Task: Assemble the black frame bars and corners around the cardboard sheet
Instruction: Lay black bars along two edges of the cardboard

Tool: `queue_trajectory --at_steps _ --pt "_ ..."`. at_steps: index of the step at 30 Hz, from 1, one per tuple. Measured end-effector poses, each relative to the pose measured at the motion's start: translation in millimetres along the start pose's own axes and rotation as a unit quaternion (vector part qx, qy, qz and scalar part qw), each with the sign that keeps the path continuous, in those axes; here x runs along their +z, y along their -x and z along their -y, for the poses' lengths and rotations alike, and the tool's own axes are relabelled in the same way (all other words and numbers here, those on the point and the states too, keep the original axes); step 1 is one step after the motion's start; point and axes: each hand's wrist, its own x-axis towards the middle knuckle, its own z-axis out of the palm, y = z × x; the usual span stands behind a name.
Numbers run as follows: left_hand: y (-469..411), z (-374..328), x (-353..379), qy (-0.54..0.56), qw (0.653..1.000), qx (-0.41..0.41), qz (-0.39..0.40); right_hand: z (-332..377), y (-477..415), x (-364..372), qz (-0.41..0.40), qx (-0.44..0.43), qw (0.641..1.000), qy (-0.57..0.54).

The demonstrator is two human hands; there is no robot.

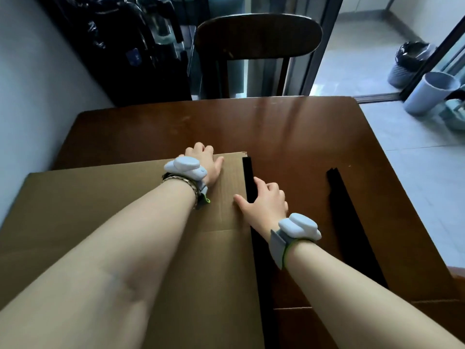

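**Q:** Where is the cardboard sheet [125,222] located?

**A:** It lies flat on the brown wooden surface [289,127], covering the near-left portion. All positions below are given relative to this sheet.

**Q:** Where are the frame bars?

**A:** One black frame bar [247,177] runs along the sheet's right edge, touching it, from just short of the far right corner toward the near edge. A second black frame bar [352,222] lies on the surface well apart from the sheet, to its right, angled slightly outward. No corner pieces can be identified.

**Q:** State of the left hand?

**A:** The left hand [206,165] rests palm-down on the sheet beside its far edge. Its fingers [201,147] curl over that edge, pressing the sheet rather than enclosing anything.

**Q:** State of the right hand?

**A:** The right hand [264,200] sits at the sheet's right edge, over the first bar. The thumb lies on the cardboard; the other fingers [259,183] bend down onto the bar. The bar is pinched between thumb side and finger side, a narrow hold.

**Q:** Other items?

**A:** Each wrist carries a pale blue-grey wrist device [186,167]. Beyond the sheet's far edge, behind the surface, stands a dark wooden chair [256,36]. Far right of the sheet, on the floor, are a grey bin [407,64] and a pale cylindrical container [430,94].
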Motion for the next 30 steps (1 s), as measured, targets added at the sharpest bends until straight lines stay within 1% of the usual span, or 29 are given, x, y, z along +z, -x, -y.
queue_trajectory --at_steps 1,6,9,11,14,16,19,20,22,26,27,30 --pt "-2 1 -2 -0.005 1.000 -0.003 -0.012 2 2 -1 -0.011 -0.007 1.000 -0.009" --pt "-19 -2 -2 -0.012 1.000 0.003 -0.020 -2 -2 0 -0.027 -0.008 0.996 -0.083" --pt "-18 5 -7 0.032 0.999 0.014 -0.018 -2 1 1 -0.036 -0.009 0.986 -0.161" --pt "-15 3 -12 0.078 0.997 0.018 0.015 -3 2 -3 -0.034 0.004 0.963 -0.269" --pt "-10 -3 -17 0.160 0.986 0.038 0.026 -4 3 -13 -0.020 0.062 0.897 -0.437" --pt "-6 -7 -17 0.196 0.979 0.049 0.013 -6 1 -16 -0.023 0.095 0.864 -0.494" --pt "-2 -10 -17 0.201 0.979 0.044 -0.003 -4 1 -16 -0.018 0.117 0.829 -0.546" --pt "-2 -11 -19 0.201 0.979 0.045 -0.008 -5 2 -16 -0.018 0.112 0.826 -0.553" --pt "-4 -11 -22 0.189 0.981 0.047 -0.017 -5 3 -13 -0.021 0.091 0.831 -0.548" --pt "-1 -11 -22 0.176 0.983 0.039 -0.019 -8 6 -11 -0.035 0.061 0.865 -0.496" --pt "0 -11 -23 0.177 0.983 0.038 -0.015 -9 8 -13 -0.021 0.055 0.871 -0.487" --pt "-1 -12 -24 0.187 0.982 0.037 -0.005 -14 15 -20 0.053 0.054 0.879 -0.471"
